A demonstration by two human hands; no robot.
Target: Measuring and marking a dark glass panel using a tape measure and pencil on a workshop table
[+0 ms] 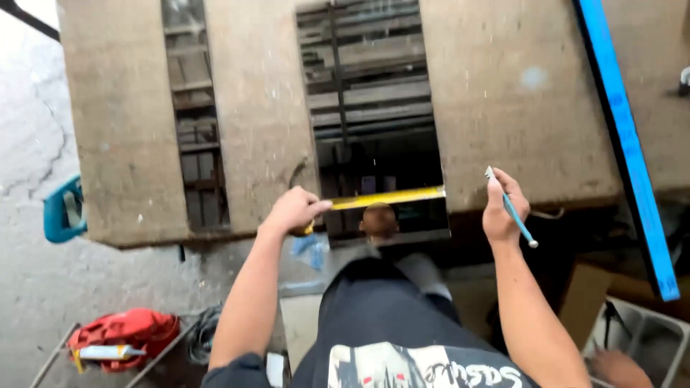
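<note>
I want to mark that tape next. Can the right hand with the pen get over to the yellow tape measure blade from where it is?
Probably yes. The right hand holds the pen just past the yellow tape measure blade end, with nothing between them. The left hand pins the other end.

Rough matt board, glossy tape blade

The tape measure's case is hidden inside the left hand. Below the right hand, the white bin runs off the picture's edge.
</note>
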